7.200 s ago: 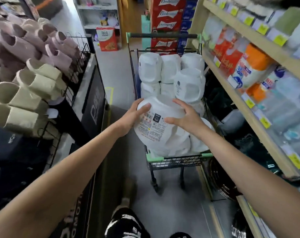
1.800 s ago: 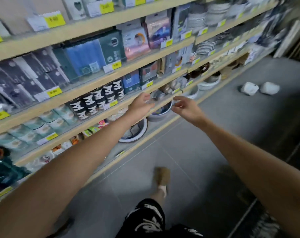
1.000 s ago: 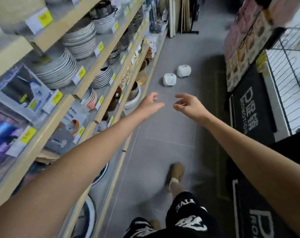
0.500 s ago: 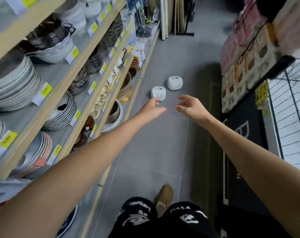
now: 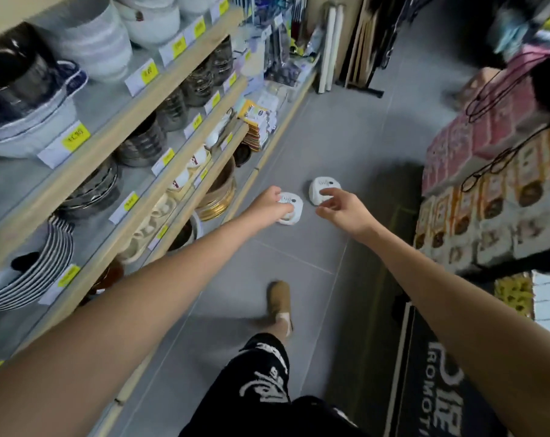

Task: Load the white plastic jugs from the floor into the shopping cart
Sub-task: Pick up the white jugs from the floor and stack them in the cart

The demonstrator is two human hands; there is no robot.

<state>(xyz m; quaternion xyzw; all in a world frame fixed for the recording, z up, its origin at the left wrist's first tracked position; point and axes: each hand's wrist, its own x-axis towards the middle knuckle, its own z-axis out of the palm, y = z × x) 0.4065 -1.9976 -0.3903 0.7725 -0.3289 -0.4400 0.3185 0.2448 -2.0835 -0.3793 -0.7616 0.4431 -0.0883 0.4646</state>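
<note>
Left side: wooden shelves, 3 tiers, pale wood edges, yellow price tags on the fronts. Top tier has stacked white ceramic bowls, round and glossy. Middle tier has shiny metal bowls nested in stacks. Lower left has striped plates in a flat stack, and a gold-rimmed round pot sits low near the floor.

Floor: grey matte tiles, large squares, thin seams.

Left hand: arm stretched forward, back of hand up, fingers relaxed and slightly bent, gripping nothing. In view it overlaps the left edge of the near jug; cannot tell if it touches it.

The 2 white plastic jugs sit on the floor mid-aisle, just beside each other, close to the base of the shelves. Both are squat with rounded corners and smooth plastic, and each has a small dark-printed label on top. The far jug is up and to the right of the near one.

Right hand: released, fingers loosely spread, thumb apart from index, grasping nothing. Its fingertips overlap the far jug in view; contact not clear.

Below the hands: 1 foot in a tan soft slipper on the tiles, and black shorts with white print.

Right side: a display of boxed packs, pink above and orange and cream below, with flat card faces. Lower right is a black panel with white lettering, partly cut off.
</note>
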